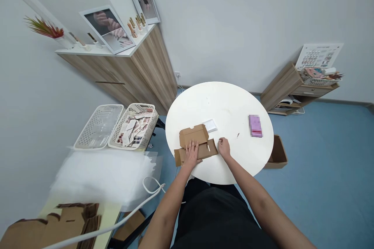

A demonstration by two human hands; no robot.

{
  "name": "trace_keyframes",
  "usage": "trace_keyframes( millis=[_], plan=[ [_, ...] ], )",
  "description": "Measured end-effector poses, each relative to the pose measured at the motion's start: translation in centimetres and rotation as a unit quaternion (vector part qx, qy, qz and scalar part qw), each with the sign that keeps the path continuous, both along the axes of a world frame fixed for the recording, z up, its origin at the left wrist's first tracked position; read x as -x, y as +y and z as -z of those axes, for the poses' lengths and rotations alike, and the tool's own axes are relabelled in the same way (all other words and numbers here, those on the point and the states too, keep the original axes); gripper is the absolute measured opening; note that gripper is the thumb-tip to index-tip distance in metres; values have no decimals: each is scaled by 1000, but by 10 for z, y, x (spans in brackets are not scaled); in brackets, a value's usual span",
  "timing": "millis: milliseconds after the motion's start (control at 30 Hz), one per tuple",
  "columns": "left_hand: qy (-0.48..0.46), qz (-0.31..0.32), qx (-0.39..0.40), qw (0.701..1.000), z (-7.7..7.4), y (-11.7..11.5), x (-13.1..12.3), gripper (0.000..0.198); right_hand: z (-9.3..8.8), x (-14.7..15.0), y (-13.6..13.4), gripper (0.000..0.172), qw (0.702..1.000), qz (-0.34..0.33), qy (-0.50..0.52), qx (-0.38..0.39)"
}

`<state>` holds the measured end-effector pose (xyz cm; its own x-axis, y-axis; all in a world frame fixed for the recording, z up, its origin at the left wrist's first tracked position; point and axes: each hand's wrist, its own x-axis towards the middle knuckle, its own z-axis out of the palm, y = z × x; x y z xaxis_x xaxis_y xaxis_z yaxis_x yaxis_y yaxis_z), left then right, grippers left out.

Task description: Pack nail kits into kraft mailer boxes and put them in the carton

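Note:
A brown cardboard box blank (194, 135), partly folded with its flaps spread, lies at the near left of the round white table (224, 99). My left hand (191, 153) rests flat on it with the fingers spread. Just right of the cardboard's right end, my right hand (224, 148) is closed near the tabletop; whether anything is in it is too small to tell. Behind the cardboard sits a small white tray-like box (210, 125). A purple pack (255, 126), blurred in the picture, lies at the table's right side.
On the left are a white basket of printed cards (134, 128), a basket with clear plastic (101, 126), white sheets (102, 175), stacked cardboard (62, 225) and a white cable (128, 214). An open carton (277, 155) stands on the floor at right.

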<state>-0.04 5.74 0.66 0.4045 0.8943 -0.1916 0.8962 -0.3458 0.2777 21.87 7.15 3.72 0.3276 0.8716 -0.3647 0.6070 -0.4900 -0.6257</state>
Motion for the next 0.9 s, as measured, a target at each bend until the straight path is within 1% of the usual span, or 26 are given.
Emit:
trace_keyframes(
  millis=[33, 100, 167, 267, 367, 500, 567, 667, 767, 900],
  plan=[
    [-1, -1, -3, 1000, 0, 0, -1, 121, 3, -4, -2, 36, 999, 4, 26, 29],
    [-3, -3, -6, 1000, 2, 0, -3, 121, 8, -6, -6, 35, 996, -16, 62, 60],
    [-5, -3, -8, 1000, 3, 0, -5, 121, 10, -3, -8, 37, 994, -39, 84, 63],
    [-1, -3, -9, 1000, 3, 0, -8, 121, 9, 7, -9, 40, 990, -61, 110, 60],
    [7, -2, -8, 1000, 2, 0, -10, 123, 6, 16, -10, 36, 989, -70, 118, 46],
    [11, 9, -12, 1000, 1, -2, -12, 124, 5, 20, -15, 34, 993, -76, 80, 42],
    [12, 14, -19, 1000, 2, -3, -14, 124, 5, 21, -18, 33, 994, -74, 53, 55],
    [20, 15, -25, 999, 1, -3, -15, 125, 4, 23, -20, 27, 993, -80, 3, 86],
    [30, 15, -28, 999, -1, -3, -17, 125, -2, 26, -18, 23, 985, -108, -53, 122],
    [37, 15, -34, 999, -3, -3, -18, 125, -9, 33, -15, 19, 966, -157, -122, 163]
  ],
)
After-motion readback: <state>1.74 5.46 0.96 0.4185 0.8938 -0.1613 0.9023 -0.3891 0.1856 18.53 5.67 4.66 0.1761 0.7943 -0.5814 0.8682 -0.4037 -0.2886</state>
